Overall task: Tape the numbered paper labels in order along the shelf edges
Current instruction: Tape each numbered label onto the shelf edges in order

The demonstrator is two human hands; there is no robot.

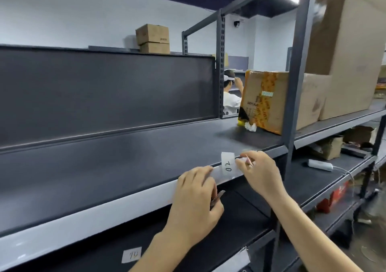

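Note:
A white paper label [227, 163] marked "02" lies over the front edge of the dark grey shelf [125, 198]. My right hand [259, 171] sits just right of the label and pinches something thin at the label's right side, perhaps clear tape. My left hand [196, 196] is left of the label, its fingertips pressing on the shelf edge. A thin brownish object [217, 198] pokes out from under its fingers; what it is I cannot tell. Another white label [132, 254] lies on the shelf below.
A taped cardboard box [264, 101] and crumpled white paper [250, 126] sit at the shelf's right end. A grey upright post [294, 104] stands right of my hands. Large cartons [351, 62] fill the neighbouring bay. A person [230, 96] stands behind the rack.

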